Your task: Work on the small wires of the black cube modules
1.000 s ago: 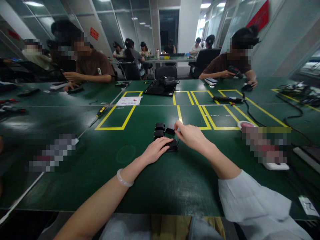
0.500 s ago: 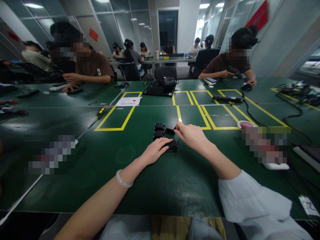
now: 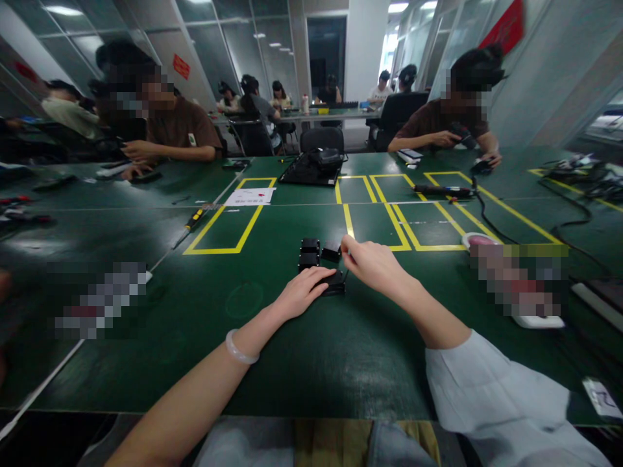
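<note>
My left hand (image 3: 302,292) lies over a small black block (image 3: 335,284) on the green table, its fingers along the top and the thumb at the near side, holding it in place. Just right of it, my right hand (image 3: 374,263) is closed in a pinch above the block's right end. A thin dark rod (image 3: 346,275) runs down from those fingertips towards the block; its upper part is hidden in the hand. Beyond the left hand two more black blocks (image 3: 309,253) stand close together, one behind the other. Another black block (image 3: 331,250) sits slightly turned beside them, near my right fingertips.
Yellow tape (image 3: 214,251) marks rectangles on the table (image 3: 272,363). A yellow-black screwdriver (image 3: 195,219), a paper sheet (image 3: 250,196) and a black panel (image 3: 311,172) lie farther off. To the right are a black cylindrical tool (image 3: 442,191) and a cable. Other people work across the table.
Both my hands stay almost where they were; the right fingertips have shifted very slightly. The blocks have not visibly moved.
</note>
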Motion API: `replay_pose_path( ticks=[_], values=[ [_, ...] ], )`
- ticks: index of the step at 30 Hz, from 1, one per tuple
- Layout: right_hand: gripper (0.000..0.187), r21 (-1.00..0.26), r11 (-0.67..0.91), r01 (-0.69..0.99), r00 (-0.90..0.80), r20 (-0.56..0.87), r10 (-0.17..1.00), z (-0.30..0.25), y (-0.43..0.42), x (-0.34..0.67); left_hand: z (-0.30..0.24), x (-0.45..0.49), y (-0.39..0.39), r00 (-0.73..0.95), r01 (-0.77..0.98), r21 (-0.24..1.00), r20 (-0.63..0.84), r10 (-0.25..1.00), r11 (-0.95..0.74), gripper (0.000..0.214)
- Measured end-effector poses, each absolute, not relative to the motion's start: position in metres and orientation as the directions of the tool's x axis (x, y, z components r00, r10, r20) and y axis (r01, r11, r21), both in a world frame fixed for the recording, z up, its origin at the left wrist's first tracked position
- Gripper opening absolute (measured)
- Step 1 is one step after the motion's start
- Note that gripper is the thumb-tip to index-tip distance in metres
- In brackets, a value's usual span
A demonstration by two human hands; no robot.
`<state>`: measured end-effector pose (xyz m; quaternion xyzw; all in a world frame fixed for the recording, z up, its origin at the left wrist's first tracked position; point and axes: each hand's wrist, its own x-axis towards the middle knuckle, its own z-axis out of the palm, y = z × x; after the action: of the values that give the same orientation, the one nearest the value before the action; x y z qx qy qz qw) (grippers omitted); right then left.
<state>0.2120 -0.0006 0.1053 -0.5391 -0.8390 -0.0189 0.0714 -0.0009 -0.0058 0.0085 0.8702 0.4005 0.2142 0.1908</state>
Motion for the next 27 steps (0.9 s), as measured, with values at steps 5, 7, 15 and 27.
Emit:
replay_pose_path(
  ticks=[5, 7, 15, 27],
  values=[
    [0.027, -0.035, 0.41, 0.912, -0.401, 0.141, 0.905, 0.1046, 0.0001, 0.2113, 0.0099, -0.0004, -0.0056, 0.595, 0.617, 0.498, 0.212, 0.776, -0.609, 0.038],
    [0.026, -0.049, 0.421, 0.906, -0.412, 0.127, 0.902, 0.1056, -0.0005, 0.2113, 0.0098, -0.0003, -0.0054, 0.595, 0.621, 0.495, 0.207, 0.776, -0.608, 0.038],
    [0.024, -0.107, 0.459, 0.882, -0.454, 0.072, 0.888, 0.1111, -0.0038, 0.2139, 0.0075, -0.0008, -0.0041, 0.595, 0.613, 0.495, 0.224, 0.772, -0.616, 0.038],
    [0.024, -0.092, 0.451, 0.888, -0.444, 0.084, 0.892, 0.1096, -0.0025, 0.2144, 0.0082, -0.0007, -0.0044, 0.592, 0.62, 0.496, 0.211, 0.777, -0.607, 0.038]
  ],
)
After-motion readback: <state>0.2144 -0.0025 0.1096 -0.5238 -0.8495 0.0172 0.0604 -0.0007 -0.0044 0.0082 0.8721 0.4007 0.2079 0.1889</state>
